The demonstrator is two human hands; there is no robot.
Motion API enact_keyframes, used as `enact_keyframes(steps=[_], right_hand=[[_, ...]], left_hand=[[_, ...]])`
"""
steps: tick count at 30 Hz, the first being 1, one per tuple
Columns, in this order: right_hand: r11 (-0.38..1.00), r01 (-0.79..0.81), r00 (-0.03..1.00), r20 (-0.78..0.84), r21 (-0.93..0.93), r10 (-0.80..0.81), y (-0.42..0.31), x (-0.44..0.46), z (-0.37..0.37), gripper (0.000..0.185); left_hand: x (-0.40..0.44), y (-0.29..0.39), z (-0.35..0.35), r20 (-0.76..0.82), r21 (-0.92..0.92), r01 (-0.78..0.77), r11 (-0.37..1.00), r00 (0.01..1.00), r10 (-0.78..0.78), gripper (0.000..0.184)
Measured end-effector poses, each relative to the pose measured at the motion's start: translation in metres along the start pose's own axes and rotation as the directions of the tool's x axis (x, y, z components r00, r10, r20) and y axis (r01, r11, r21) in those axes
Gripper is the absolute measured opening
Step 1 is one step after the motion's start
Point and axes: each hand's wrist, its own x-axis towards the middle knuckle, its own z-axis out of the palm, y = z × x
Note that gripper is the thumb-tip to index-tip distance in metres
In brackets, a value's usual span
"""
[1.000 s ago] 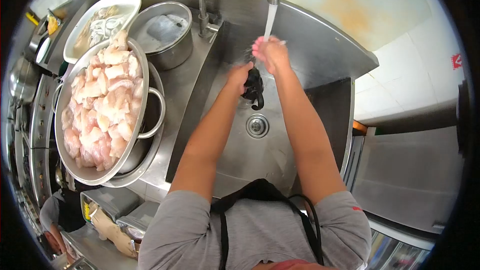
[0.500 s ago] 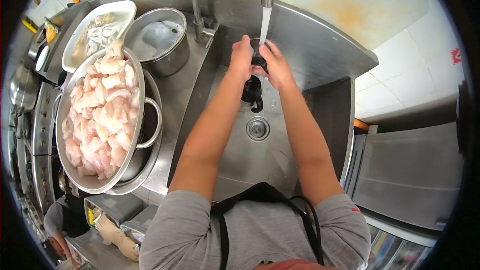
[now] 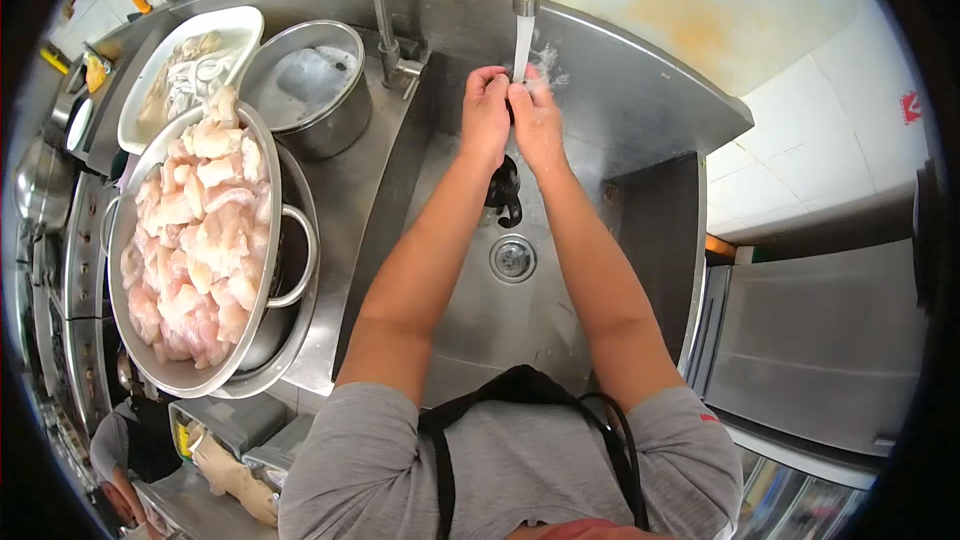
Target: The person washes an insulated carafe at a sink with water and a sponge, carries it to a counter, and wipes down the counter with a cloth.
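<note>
Under the running tap (image 3: 524, 5), my left hand (image 3: 486, 118) and my right hand (image 3: 537, 128) are closed together around a small black object (image 3: 511, 112). Only a dark sliver of it shows between my fingers, so its kind is hidden. Water from the spout lands on my fingers and sprays to the right. Just below my hands, a black item with a curled, handle-like end (image 3: 505, 192) lies on the sink floor, near the drain (image 3: 513, 258).
Left of the sink (image 3: 460, 325), a two-handled colander (image 3: 288, 258) of pale raw meat pieces rests on a pot. Behind it stand a pot of cloudy, foamy water (image 3: 345, 100) and a white tray (image 3: 128, 120). Another person (image 3: 140, 450) is at lower left.
My hands have closed tighter around the black object, which now shows less. They have risen slightly into the stream, and water now splashes off them.
</note>
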Motion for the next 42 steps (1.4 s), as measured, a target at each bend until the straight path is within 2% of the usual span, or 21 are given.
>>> enact_keyframes(steps=[3,5,6,7,10,11,12,13,14,16,17,18,19,22,24,27,30,33,36,39,42], right_hand=[[0.952,-0.265,0.963,-0.019,0.156,0.271,-0.013,0.006,0.0,0.041],[0.882,-0.32,0.929,-0.07,0.347,0.364,-0.012,0.008,0.008,0.04],[0.834,-0.336,0.906,-0.09,0.438,0.413,-0.011,0.01,0.01,0.04],[0.686,-0.49,0.825,0.033,0.538,0.564,-0.01,0.011,0.009,0.036],[0.406,-0.597,0.755,0.315,0.692,0.575,-0.005,0.008,0.005,0.033],[0.43,-0.608,0.768,0.357,0.668,0.532,-0.004,0.007,0.0,0.033],[0.56,-0.532,0.824,0.236,0.635,0.515,-0.008,0.004,0.003,0.035],[0.678,-0.449,0.87,0.114,0.581,0.479,-0.013,-0.001,0.007,0.039],[0.783,-0.362,0.906,-0.006,0.506,0.423,-0.017,-0.003,0.008,0.043],[0.979,-0.116,0.982,-0.13,0.167,0.139,-0.003,-0.008,0.009,0.058],[0.999,0.039,0.982,-0.185,0.021,-0.034,0.006,-0.012,0.011,0.059],[0.974,0.186,0.954,-0.212,-0.133,-0.211,0.008,-0.016,0.013,0.061],[0.984,0.174,0.964,-0.213,0.043,-0.161,0.002,-0.022,0.016,0.06],[0.975,0.205,0.978,-0.049,0.087,-0.201,0.018,-0.024,0.012,0.057],[0.979,0.082,0.996,-0.049,0.187,-0.074,0.023,-0.024,0.008,0.036],[0.917,-0.082,0.997,0.026,0.39,0.078,0.022,-0.019,0.008,0.017],[0.858,-0.217,0.976,0.085,0.466,0.201,0.03,-0.016,0.004,0.019],[0.802,-0.387,0.914,0.077,0.455,0.398,0.04,-0.023,-0.003,0.02],[0.961,-0.274,0.957,-0.091,0.029,0.275,0.114,-0.049,-0.023,0.021],[0.931,-0.338,0.932,-0.187,-0.134,0.312,0.216,-0.118,-0.048,0.044],[0.854,-0.42,0.907,-0.165,-0.306,0.387,0.219,-0.187,-0.049,0.052]], left_hand=[[-0.003,0.001,0.001,0.009,0.153,-0.19,0.97,0.982,0.191,0.017],[-0.001,-0.011,-0.003,0.065,0.235,-0.386,0.892,0.922,0.382,0.017],[-0.001,-0.01,-0.001,0.034,0.204,-0.372,0.905,0.927,0.374,0.018],[-0.001,-0.009,0.001,0.003,0.171,-0.359,0.917,0.931,0.364,0.018],[-0.001,-0.007,-0.001,-0.062,0.124,-0.274,0.954,0.957,0.283,0.021],[-0.002,-0.006,-0.004,-0.065,0.142,-0.213,0.967,0.973,0.223,0.022],[-0.003,-0.005,-0.007,-0.069,0.16,-0.15,0.976,0.984,0.162,0.023],[-0.003,-0.004,-0.01,-0.06,0.101,0.033,0.994,0.998,-0.028,0.026],[-0.002,-0.002,-0.013,-0.038,0.043,0.217,0.975,0.976,-0.216,0.03],[-0.001,0.002,-0.017,0.037,-0.054,0.558,0.828,0.83,-0.557,0.039],[-0.004,0.003,-0.017,0.237,-0.238,0.538,0.808,0.84,-0.489,0.045],[-0.002,0.001,-0.018,0.254,-0.226,0.54,0.811,0.836,-0.486,0.045],[0.002,-0.002,-0.021,0.272,-0.214,0.542,0.813,0.832,-0.483,0.045],[0.003,-0.004,-0.025,0.277,-0.286,0.541,0.791,0.837,-0.472,0.038],[0.008,-0.014,-0.037,0.273,-0.304,0.519,0.799,0.851,-0.448,0.033],[0.01,-0.02,-0.046,0.091,-0.327,0.444,0.834,0.893,-0.44,0.027],[0.012,-0.012,-0.049,-0.121,-0.396,0.336,0.855,0.903,-0.411,0.028],[0.021,-0.007,-0.065,-0.214,-0.457,0.2,0.866,0.921,-0.326,0.032],[0.026,0.005,-0.075,-0.271,-0.437,0.11,0.892,0.93,-0.248,0.032],[0.023,0.016,-0.075,-0.261,-0.437,0.099,0.894,0.938,-0.231,0.031],[0.019,0.022,-0.069,-0.254,-0.425,0.096,0.9,0.942,-0.221,0.029]])
